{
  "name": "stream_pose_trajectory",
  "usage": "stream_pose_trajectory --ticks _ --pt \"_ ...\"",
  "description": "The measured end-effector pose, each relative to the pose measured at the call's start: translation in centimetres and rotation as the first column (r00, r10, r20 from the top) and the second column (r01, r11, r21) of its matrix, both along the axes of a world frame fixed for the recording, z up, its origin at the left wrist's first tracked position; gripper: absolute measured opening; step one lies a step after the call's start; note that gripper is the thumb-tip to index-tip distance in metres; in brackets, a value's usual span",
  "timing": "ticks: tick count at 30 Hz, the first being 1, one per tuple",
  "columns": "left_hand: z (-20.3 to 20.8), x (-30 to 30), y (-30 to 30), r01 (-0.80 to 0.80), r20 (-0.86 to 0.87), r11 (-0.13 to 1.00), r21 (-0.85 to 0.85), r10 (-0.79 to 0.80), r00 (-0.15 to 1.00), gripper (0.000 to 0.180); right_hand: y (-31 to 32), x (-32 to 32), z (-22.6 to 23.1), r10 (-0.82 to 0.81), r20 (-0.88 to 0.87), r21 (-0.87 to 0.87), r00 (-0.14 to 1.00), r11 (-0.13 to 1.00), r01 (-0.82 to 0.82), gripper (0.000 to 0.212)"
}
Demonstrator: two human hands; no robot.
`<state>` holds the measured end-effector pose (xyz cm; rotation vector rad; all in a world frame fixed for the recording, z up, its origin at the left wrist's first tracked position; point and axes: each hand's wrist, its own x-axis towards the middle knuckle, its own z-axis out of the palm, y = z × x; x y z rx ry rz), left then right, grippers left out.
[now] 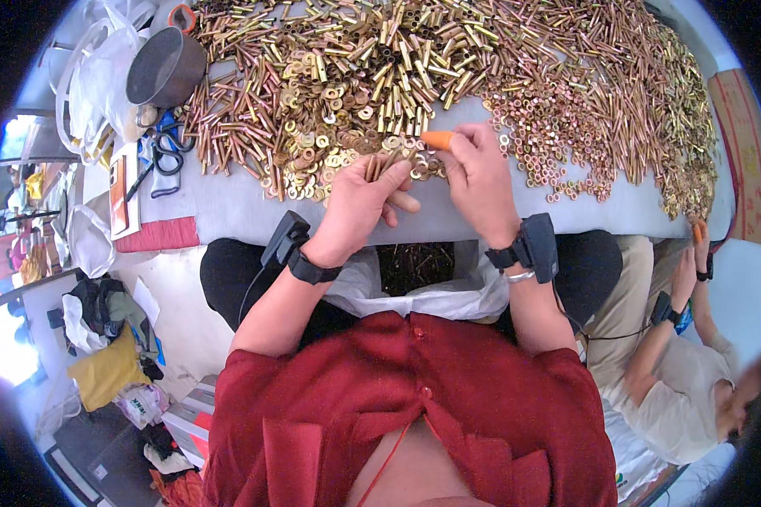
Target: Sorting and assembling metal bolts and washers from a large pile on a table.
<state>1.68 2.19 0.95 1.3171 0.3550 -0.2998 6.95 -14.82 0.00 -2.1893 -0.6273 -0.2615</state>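
My left hand [357,203] is closed around several brass-coloured metal pieces [372,169], slim like sleeves or bolts; their exact shape is partly hidden by the fingers. Just to its right is my right hand [482,173], with an orange finger cover [437,140] on a finger pointing left. The thumb is apart from that covered finger, and I see nothing between them. Both hands are over the near edge of the heap, beside loose flat washers [334,156]. Beyond them lie long metal sleeves [406,101], and small nuts [550,152] spread to the right.
A dark pot [167,68], white plastic bags [93,93] and black-handled scissors [167,152] are at the table's left. Below my hands, an open white sack [473,296] holds dark pieces between my knees. A co-worker's hands [693,253] are at the right edge.
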Motion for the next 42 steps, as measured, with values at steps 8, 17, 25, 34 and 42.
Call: stream_pose_trajectory --ticks 8,17,25,34,42 --pt "-0.1 -0.7 -0.4 0.199 -0.076 0.977 0.075 -0.193 0.978 0.017 -1.9 -2.7 0.0 0.095 0.05 -0.12 0.994 0.989 -0.089 0.02" --pt "-0.4 -0.5 -1.5 0.269 -0.048 0.963 0.011 -0.269 0.962 0.025 -3.4 -3.3 0.4 -0.173 -0.288 0.079 0.942 0.976 0.203 0.018" --pt "0.8 -0.8 0.9 0.093 -0.057 0.994 -0.05 -0.096 0.994 0.03 0.1 -1.6 -0.7 -0.047 0.09 -0.214 0.995 0.975 0.066 0.016" --pt "-2.9 -1.2 -3.4 0.153 0.112 0.97 -0.188 -0.134 0.985 0.029 -4.2 -3.4 -2.3 -0.242 -0.277 0.054 0.93 0.962 0.267 0.019" --pt "-2.9 -0.9 -4.2 0.174 0.148 0.959 -0.222 -0.144 0.979 0.024 -3.1 -3.7 -1.6 -0.055 -0.228 0.23 0.972 0.967 0.109 0.018"
